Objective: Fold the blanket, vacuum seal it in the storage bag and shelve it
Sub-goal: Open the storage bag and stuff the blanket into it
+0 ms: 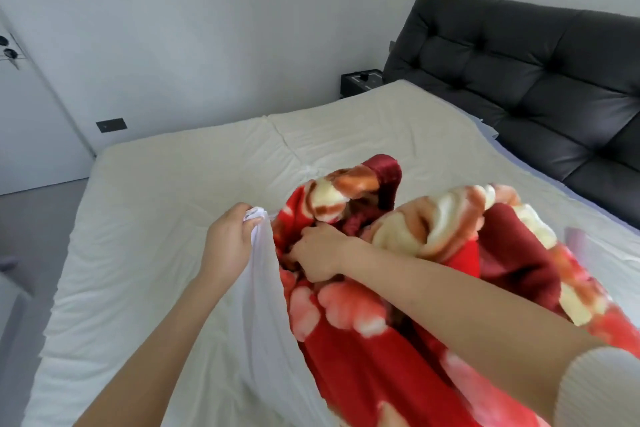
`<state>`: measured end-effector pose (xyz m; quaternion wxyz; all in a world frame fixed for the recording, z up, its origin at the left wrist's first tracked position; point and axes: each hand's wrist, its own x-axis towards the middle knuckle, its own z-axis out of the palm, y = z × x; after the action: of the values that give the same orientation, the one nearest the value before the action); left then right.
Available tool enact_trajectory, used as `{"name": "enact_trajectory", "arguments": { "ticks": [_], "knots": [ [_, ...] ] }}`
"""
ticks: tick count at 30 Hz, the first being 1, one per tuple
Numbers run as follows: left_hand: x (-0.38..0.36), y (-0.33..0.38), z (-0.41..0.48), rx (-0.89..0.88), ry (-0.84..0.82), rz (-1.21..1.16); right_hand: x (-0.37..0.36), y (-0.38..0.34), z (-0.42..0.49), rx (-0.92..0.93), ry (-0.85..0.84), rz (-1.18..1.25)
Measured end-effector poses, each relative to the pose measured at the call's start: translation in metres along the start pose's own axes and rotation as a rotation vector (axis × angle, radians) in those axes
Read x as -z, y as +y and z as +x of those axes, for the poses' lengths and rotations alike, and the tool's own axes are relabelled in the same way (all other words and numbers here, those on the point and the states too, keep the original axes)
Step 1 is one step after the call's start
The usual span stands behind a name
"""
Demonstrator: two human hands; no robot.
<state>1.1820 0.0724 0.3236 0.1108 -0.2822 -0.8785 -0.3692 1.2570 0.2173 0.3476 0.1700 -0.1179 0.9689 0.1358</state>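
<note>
Holding the storage bag (263, 274) mouth up at frame centre, left hand (230, 239) pinches its rim; right hand (317, 253), fingers curled into the floral blanket (349, 322), apparently stuffs it inside.

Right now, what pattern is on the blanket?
Red blanket with cream-and-pink floral pattern; head view.

- Left half and far side of the bed (166, 191) are bare sheet, loads of room to reach across.
- Near right is blocked by the bunched-up blanket (349, 333), with both forearms across it.
- Padded headboard (540, 80) walls off the right edge.
- Small nightstand (360, 81) sits in the far corner beside it.
</note>
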Motion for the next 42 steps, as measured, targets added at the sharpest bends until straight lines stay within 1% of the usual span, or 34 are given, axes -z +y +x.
{"name": "enact_trajectory", "arguments": {
  "ticks": [1, 3, 5, 7, 9, 11, 13, 15, 18, 20, 22, 24, 25, 28, 30, 32, 35, 38, 42],
  "knots": [
    [0.001, -0.006, 0.008, 0.019, 0.008, -0.012, 0.008, 0.005, 0.005, 0.014, -0.003, 0.061],
    [0.005, -0.018, 0.024, 0.052, 0.024, -0.045, 0.036, 0.017, -0.003, 0.052, 0.073, 0.28],
    [0.002, -0.027, 0.038, 0.062, 0.016, -0.026, 0.072, 0.026, -0.041, 0.062, 0.244, 0.517],
    [-0.006, -0.027, 0.047, 0.069, 0.017, 0.005, 0.101, 0.029, -0.096, 0.04, 0.445, 0.654],
    [-0.018, -0.019, 0.052, 0.09, 0.041, -0.003, 0.108, 0.029, -0.157, -0.033, 0.63, 0.76],
    [-0.028, -0.009, 0.059, 0.113, 0.059, -0.016, 0.099, 0.026, -0.214, -0.142, 0.803, 0.859],
    [-0.035, -0.001, 0.068, 0.11, 0.044, 0.003, 0.082, 0.016, -0.257, -0.253, 0.922, 0.874],
    [-0.042, 0.009, 0.079, 0.095, 0.011, 0.032, 0.067, -0.008, -0.278, -0.33, 0.933, 0.838],
    [-0.051, 0.021, 0.092, 0.075, -0.033, 0.058, 0.03, -0.054, -0.268, -0.394, 0.903, 0.751],
    [-0.055, 0.025, 0.096, 0.074, -0.04, 0.07, -0.009, -0.08, -0.245, -0.533, 0.825, 0.569],
    [-0.057, 0.028, 0.095, 0.079, -0.044, 0.074, -0.055, -0.095, -0.222, -0.673, 0.711, 0.487],
    [-0.055, 0.031, 0.092, 0.089, -0.054, 0.087, -0.091, -0.104, -0.206, -0.783, 0.695, 0.431],
    [-0.054, 0.031, 0.091, 0.09, -0.063, 0.097, -0.102, -0.108, -0.203, -0.807, 0.688, 0.423],
    [-0.051, 0.032, 0.091, 0.095, -0.081, 0.125, -0.114, -0.12, -0.204, -0.79, 0.676, 0.406],
    [-0.051, 0.034, 0.093, 0.11, -0.088, 0.131, -0.119, -0.12, -0.204, -0.787, 0.662, 0.35],
    [-0.053, 0.036, 0.096, 0.124, -0.102, 0.131, -0.126, -0.111, -0.202, -0.839, 0.612, 0.307],
    [-0.058, 0.04, 0.102, 0.117, -0.122, 0.131, -0.127, -0.097, -0.198, -0.919, 0.589, 0.306],
    [-0.063, 0.043, 0.105, 0.099, -0.139, 0.128, -0.127, -0.089, -0.194, -0.943, 0.632, 0.302],
    [-0.063, 0.046, 0.108, 0.075, -0.147, 0.079, -0.132, -0.088, -0.193, -0.944, 0.694, 0.162]
  ]
}}
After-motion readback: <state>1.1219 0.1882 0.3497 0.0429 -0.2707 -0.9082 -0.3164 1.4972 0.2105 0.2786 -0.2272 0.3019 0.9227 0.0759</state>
